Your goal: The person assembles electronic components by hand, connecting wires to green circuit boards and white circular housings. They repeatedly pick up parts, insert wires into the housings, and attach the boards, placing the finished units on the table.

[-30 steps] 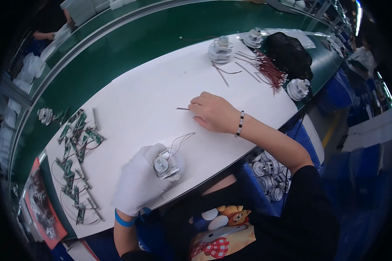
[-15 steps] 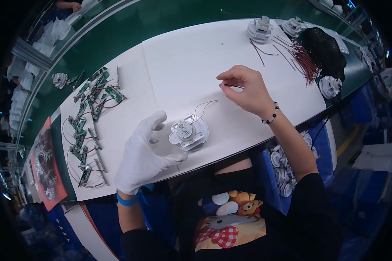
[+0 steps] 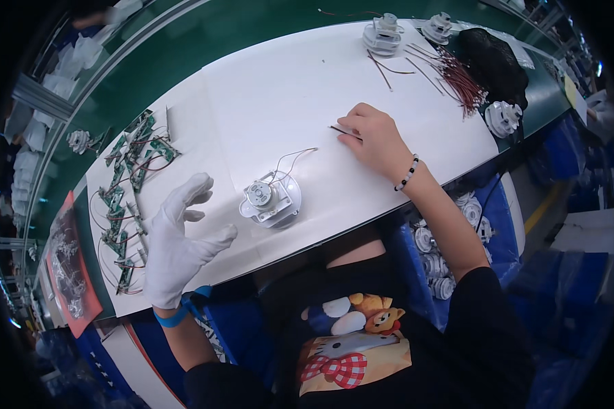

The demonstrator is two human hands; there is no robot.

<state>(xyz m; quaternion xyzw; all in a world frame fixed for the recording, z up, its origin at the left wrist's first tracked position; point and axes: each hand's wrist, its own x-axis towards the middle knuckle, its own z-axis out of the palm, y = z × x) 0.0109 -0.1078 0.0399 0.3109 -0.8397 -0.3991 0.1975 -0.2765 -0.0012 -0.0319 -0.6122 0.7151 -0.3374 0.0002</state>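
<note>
My gloved left hand (image 3: 177,245) is spread open beside the motor (image 3: 269,199), frame centre; my right hand (image 3: 378,140) pinches a wire (image 3: 344,132) on the surface (image 3: 280,102).

A white fabric glove covers the left hand (image 3: 177,245) at lower left of the frame, with a blue band at its wrist. The right hand (image 3: 378,140), right of centre, is bare, with a black-and-white beaded bracelet (image 3: 407,174) on the wrist. A black short-sleeved shirt with a cartoon animal print (image 3: 351,344) fills the bottom.
</note>
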